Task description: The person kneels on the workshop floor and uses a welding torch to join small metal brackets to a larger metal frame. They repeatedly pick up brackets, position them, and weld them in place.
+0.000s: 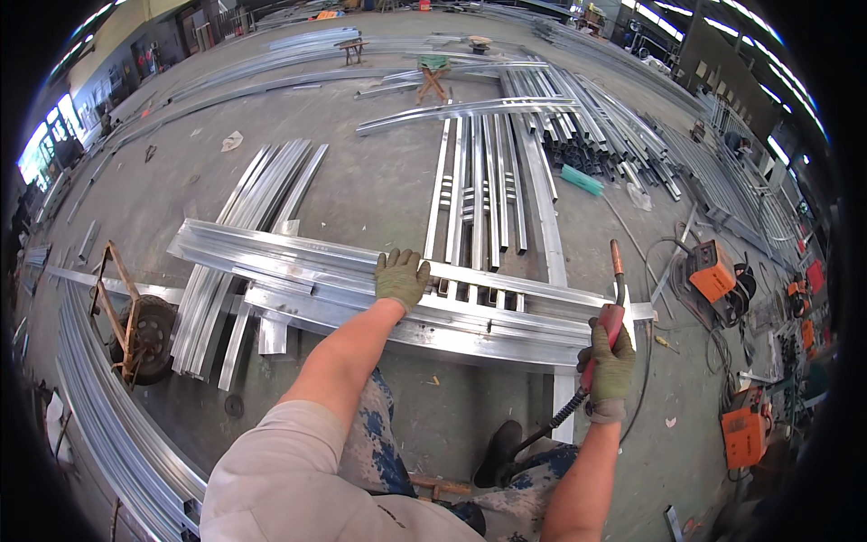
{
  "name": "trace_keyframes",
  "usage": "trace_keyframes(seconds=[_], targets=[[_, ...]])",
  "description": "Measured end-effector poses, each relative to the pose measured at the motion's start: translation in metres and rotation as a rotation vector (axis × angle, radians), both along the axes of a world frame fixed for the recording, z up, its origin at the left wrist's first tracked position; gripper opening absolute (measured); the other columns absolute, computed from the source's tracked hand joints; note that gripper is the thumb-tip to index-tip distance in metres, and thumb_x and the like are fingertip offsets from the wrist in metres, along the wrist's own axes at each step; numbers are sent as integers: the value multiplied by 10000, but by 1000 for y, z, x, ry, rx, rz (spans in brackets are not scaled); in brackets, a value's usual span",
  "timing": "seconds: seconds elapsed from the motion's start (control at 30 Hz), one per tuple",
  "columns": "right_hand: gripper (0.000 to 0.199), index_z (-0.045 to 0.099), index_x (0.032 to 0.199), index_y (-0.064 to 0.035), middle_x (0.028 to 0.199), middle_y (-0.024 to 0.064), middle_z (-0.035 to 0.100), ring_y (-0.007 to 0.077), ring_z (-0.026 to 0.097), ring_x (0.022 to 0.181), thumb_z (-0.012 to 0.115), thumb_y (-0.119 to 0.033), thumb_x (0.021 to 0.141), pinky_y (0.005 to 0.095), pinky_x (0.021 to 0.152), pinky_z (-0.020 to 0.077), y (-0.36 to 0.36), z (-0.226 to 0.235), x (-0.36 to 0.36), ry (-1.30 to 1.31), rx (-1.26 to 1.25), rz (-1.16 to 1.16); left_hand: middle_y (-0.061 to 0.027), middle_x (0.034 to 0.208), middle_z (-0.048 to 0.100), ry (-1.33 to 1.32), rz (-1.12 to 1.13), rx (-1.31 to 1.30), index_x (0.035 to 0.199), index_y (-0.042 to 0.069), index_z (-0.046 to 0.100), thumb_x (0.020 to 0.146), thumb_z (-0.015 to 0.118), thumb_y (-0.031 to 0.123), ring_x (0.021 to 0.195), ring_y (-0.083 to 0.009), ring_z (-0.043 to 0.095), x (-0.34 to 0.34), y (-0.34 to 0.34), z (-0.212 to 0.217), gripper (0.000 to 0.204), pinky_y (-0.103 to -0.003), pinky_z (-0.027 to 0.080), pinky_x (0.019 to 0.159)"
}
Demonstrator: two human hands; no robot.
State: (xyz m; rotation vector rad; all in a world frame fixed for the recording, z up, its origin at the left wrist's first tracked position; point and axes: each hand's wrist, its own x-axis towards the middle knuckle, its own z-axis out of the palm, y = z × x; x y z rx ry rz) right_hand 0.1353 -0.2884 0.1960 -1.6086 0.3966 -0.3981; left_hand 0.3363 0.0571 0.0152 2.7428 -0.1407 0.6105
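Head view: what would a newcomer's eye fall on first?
Probably the red torch, tip upward in the gloved right hand, right of centre. Next, the shiny metal bars spanning the middle, with the gloved left hand resting on them. Bright orange machines stand out along the right side.

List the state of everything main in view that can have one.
left hand: gloved, open, laid on metal channels
right hand: gloved, closed around welding torch
welding torch: held, tip up, no arc visible
metal channels: lying lengthwise, side by side
upper orange machine: power state unclear
lower orange machine: power state unclear
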Motion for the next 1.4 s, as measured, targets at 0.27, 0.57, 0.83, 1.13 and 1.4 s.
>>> trace_keyframes(seconds=[0.27, 0.57, 0.83, 1.13, 1.4], targets=[[381, 682, 1225, 2, 900, 53, 722, 102, 574, 521, 696, -320, 1021, 279, 474, 447, -25, 53, 47, 132, -230, 207, -121, 1276, 694, 51, -50, 21, 1286, 76, 673, 1031, 519, 389, 1283, -351, 577, -3, -5, 12, 433, -583, 322, 1178], [491, 642, 1302, 4, 1001, 68, 752, 101, 612, 576, 755, -345, 975, 273, 495, 484, -14, 66, 126, 517, -275, 732, -131, 1227, 712, 48, -59, 63, 1215, 83, 711, 1016, 574, 395, 1260, -347, 593, -8, 9, 23, 395, -556, 331, 1177], [423, 706, 1223, -15, 870, 38, 730, 98, 635, 571, 787, -331, 953, 270, 492, 506, -7, 65, 189, 827, -405, 997, -125, 1258, 703, 138, -63, 26, 1228, 85, 716, 1020, 577, 420, 1270, -327, 596, -5, -1, 26, 419, -537, 304, 1204], [405, 704, 1228, -6, 859, 46, 740, 109, 643, 552, 800, -248, 918, 271, 489, 510, 6, 60, 226, 928, -528, 1120, -119, 1234, 716, 159, -48, 22, 1202, 78, 730, 1011, 605, 394, 1246, -321, 614, -9, -5, 37, 390, -532, 315, 1204], [385, 702, 1204, 8, 894, 82, 779, 109, 639, 513, 784, -243, 924, 265, 466, 526, -1, 75, 257, 827, -619, 1114, -121, 1219, 722, 132, -57, 30, 1187, 76, 733, 1000, 630, 379, 1221, -316, 629, -12, -2, 38, 372, -522, 328, 1198]])
